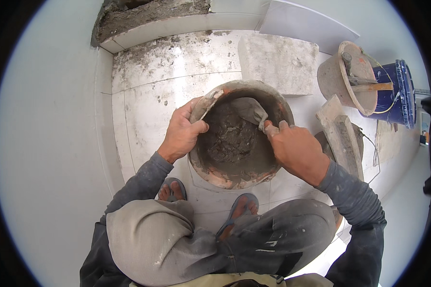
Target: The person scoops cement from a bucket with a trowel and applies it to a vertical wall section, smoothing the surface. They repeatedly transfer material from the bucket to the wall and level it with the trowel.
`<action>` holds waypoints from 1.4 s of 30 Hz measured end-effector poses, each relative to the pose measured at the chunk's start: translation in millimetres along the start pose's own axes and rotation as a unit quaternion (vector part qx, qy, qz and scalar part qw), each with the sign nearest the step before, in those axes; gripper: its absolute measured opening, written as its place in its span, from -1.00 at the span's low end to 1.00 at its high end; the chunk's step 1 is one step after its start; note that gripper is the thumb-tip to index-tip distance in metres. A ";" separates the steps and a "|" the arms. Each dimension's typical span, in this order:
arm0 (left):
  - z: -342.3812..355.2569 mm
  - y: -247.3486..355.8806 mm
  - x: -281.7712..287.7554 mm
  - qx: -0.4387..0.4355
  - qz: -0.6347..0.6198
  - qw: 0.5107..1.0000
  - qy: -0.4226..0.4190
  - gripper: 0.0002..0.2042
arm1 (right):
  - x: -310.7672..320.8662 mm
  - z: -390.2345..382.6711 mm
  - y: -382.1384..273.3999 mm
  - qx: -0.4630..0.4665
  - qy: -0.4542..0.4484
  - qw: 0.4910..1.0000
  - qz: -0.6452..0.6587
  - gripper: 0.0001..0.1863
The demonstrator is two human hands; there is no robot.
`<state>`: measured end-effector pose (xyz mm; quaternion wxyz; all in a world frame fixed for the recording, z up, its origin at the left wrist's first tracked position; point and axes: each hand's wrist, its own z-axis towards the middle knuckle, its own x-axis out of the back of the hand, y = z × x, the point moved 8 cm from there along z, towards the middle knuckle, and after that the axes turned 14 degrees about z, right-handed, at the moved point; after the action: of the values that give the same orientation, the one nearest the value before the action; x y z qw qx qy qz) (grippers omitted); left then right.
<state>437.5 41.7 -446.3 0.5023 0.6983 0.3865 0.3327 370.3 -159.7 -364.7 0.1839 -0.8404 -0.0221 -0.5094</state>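
A mortar-stained bucket (234,179) sits on white floor tiles between my hands, with wet grey mortar (234,141) inside. My left hand (182,131) is closed on the bucket's left rim, thumb over the edge. My right hand (294,150) grips a trowel at the bucket's right side; the trowel's mortar-coated blade (246,110) is down inside against the mortar. The trowel's handle is mostly hidden by my fingers.
A pale block (277,64) lies behind the bucket. At right stand a stained bucket with tools (333,81), a blue bucket (400,110) and long mortar-crusted tools (342,134). A mortar-smeared ledge (153,19) runs at top; a white wall (48,143) is left. My feet are below.
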 end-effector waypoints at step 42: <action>-18.7 46.3 -21.0 -0.105 0.058 0.992 -0.035 -0.58 | -45.4 -56.1 -8.5 -0.007 0.163 0.985 0.055 -0.39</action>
<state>421.0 22.6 -398.4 0.5660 0.6742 0.2907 0.3749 299.0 -163.5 -378.3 0.2068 -0.7471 0.0587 -0.6290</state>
